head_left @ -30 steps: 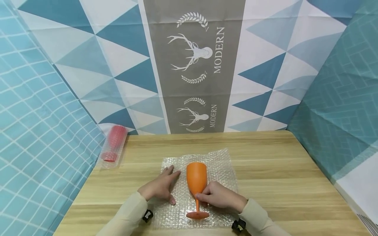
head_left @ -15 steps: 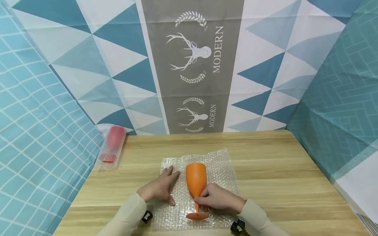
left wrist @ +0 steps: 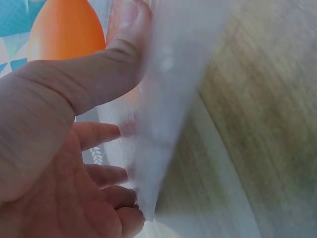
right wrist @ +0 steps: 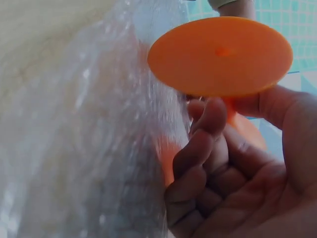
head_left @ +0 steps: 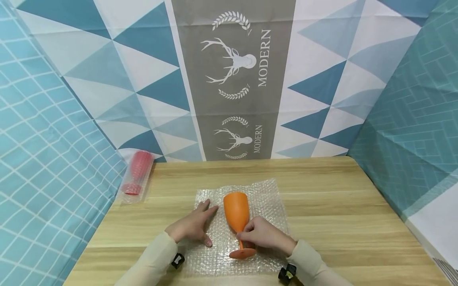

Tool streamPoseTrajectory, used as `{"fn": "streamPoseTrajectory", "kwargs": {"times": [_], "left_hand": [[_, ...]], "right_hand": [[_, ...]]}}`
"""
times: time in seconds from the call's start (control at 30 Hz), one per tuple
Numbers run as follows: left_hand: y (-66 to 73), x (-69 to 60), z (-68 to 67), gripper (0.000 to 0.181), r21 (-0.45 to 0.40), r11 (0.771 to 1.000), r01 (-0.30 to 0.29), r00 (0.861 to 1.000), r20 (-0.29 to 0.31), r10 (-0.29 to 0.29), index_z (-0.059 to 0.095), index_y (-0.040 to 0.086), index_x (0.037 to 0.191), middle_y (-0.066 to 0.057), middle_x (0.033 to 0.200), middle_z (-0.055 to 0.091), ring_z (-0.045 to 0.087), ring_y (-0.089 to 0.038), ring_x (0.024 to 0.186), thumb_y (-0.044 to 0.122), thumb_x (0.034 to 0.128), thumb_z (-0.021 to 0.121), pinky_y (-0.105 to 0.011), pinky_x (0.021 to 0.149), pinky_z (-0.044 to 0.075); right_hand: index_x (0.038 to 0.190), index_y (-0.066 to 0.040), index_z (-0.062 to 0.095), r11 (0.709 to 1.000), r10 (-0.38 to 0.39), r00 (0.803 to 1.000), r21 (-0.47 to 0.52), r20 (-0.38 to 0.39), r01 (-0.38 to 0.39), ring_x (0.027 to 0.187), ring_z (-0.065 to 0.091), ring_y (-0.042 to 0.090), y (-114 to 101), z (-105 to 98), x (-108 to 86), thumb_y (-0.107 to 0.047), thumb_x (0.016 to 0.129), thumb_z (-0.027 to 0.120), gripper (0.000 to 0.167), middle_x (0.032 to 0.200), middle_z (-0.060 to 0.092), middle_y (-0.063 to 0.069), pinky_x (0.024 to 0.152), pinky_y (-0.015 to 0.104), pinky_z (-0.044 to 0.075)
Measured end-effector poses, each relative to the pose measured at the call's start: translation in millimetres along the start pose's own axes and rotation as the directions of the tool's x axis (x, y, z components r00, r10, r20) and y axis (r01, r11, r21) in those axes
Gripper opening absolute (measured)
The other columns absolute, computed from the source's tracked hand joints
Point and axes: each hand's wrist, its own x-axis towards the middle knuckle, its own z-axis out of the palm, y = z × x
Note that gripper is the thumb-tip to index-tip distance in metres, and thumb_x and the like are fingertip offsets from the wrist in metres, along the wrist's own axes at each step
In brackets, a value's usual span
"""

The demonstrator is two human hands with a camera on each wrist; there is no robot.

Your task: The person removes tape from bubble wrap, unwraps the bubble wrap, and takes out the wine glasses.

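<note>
The orange cup had shifted slightly since half a second earlier: its foot had swung away from the person and to the right, so the whole cup slanted more. It lay on its side over a sheet of bubble wrap spread on the desk, the mouth pointing away from the person. It was plain, smooth orange, with a tall rounded bowl tapering into a thin stem and a flat round foot; the right wrist view showed the foot's underside with a small mark at its centre. The right hand pinched the stem near the bowl. The left hand grasped nothing, its fingers spread over the wrap's left side. A red cup, wrapped in clear bubble wrap, lay at the desk's far left corner.
</note>
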Motion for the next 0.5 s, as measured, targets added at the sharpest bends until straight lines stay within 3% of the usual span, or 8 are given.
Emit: {"fn": "streamPoseTrajectory", "kwargs": {"times": [0.23, 0.4, 0.5], "left_hand": [[-0.9, -0.4, 1.5, 0.123, -0.006, 1.0, -0.003, 1.0, 0.014, 0.003, 0.035, 0.006, 0.159, -0.031, 0.168, 0.01, 0.01, -0.053, 0.155, 0.03, 0.0563, 0.098, -0.068, 0.122, 0.02], [-1.9, 2.3, 0.0, 0.122, -0.004, 1.0, -0.015, 1.0, 0.003, 0.015, 0.035, 0.006, 0.16, -0.031, 0.168, 0.009, 0.01, -0.054, 0.154, 0.029, 0.0572, 0.098, -0.069, 0.121, 0.021], [-1.7, 4.5, -1.9, 0.123, 0.009, 1.0, -0.011, 1.0, 0.007, 0.011, 0.034, 0.008, 0.16, -0.03, 0.169, 0.008, 0.01, -0.054, 0.154, 0.03, 0.0579, 0.097, -0.069, 0.121, 0.021]], "right_hand": [[0.06, -0.009, 0.069, 0.991, 0.082, 0.997, 0.106, -0.007, -0.081, 0.045, 0.039, 0.005, 0.1, -0.6, -0.6, -0.026, 0.087, 0.075, 0.032, 0.052, 0.056, -0.006, 0.044, 0.019, 0.029], [0.063, -0.007, 0.07, 0.993, 0.082, 0.997, 0.083, 0.006, -0.082, 0.047, 0.038, 0.005, -3.1, -4.8, 1.7, -0.025, 0.086, 0.076, 0.03, 0.054, 0.055, -0.006, 0.044, 0.019, 0.03], [0.067, -0.007, 0.073, 0.993, 0.082, 0.996, 0.079, 0.018, -0.083, 0.05, 0.044, 0.006, -4.5, -7.4, 3.1, -0.025, 0.086, 0.076, 0.027, 0.058, 0.062, -0.004, 0.047, 0.019, 0.033]]}}
